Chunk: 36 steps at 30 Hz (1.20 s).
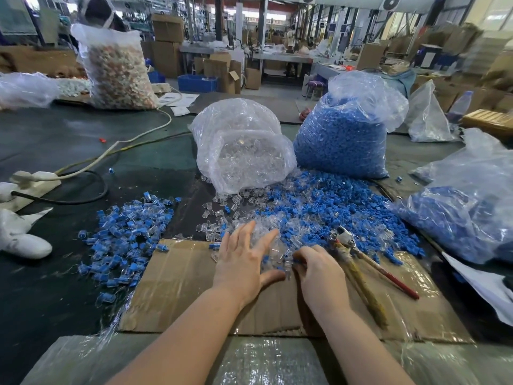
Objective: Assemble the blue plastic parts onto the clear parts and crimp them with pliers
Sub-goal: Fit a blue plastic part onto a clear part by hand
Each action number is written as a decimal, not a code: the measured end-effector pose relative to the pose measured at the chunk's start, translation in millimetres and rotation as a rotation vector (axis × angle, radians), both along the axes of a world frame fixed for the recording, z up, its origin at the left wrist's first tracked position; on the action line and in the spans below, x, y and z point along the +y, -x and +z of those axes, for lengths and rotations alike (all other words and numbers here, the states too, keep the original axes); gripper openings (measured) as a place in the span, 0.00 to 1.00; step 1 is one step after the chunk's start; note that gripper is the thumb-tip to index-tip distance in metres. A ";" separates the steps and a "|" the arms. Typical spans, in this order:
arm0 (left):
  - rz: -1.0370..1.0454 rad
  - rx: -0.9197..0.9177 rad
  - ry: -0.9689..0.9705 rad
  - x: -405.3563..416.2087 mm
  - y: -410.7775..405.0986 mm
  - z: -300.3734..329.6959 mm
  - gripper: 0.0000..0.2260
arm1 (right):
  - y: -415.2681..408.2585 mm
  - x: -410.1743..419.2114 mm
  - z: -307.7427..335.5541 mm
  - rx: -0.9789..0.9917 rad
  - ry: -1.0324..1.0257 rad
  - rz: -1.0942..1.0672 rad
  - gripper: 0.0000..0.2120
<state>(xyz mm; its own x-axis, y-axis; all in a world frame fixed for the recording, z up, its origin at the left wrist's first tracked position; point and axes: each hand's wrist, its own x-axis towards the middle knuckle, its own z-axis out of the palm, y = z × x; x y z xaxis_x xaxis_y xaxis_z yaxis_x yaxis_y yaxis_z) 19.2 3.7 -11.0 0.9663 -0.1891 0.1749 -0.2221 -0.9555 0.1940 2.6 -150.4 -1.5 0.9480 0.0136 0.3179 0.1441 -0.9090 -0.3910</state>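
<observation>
**Pliers lie just right of the right hand, handles pointing near**

The left hand (244, 262) is spread flat, fingers straight, over a loose heap of clear parts (266, 240) at the far edge of the cardboard sheet (177, 284). The right hand (319, 270) is curled at the near edge of the same heap, its fingertips pinched together; a small piece seems to be held there, but it cannot be made out which kind.

The blue parts (319, 207) are scattered beyond and to the right of both hands, spilling from the blue-filled bag (344, 140); the clear ones come from the clear bag (241, 151) at far centre. A heap of pieces that look already joined (125, 232) is seen at left, well apart from the hands.

The pliers (361, 262) rest on the cardboard just beside the right hand, head far and slightly left, handles running near and right. The right hand is judged the nearer one for taking them up; the handles would be met by a short reach rightward.
</observation>
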 end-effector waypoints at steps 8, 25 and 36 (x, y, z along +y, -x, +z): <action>0.111 -0.089 0.163 -2.9 -0.7 -0.9 0.31 | -10.1 -1.1 0.1 -0.017 -0.024 -0.040 0.09; -0.238 -0.117 0.201 -24.2 11.1 7.0 0.15 | -0.9 -5.9 7.8 -0.102 -0.318 -0.034 0.10; -0.187 -0.157 0.553 -19.8 18.0 14.1 0.08 | 6.4 -3.9 6.0 -0.116 -0.312 -0.062 0.06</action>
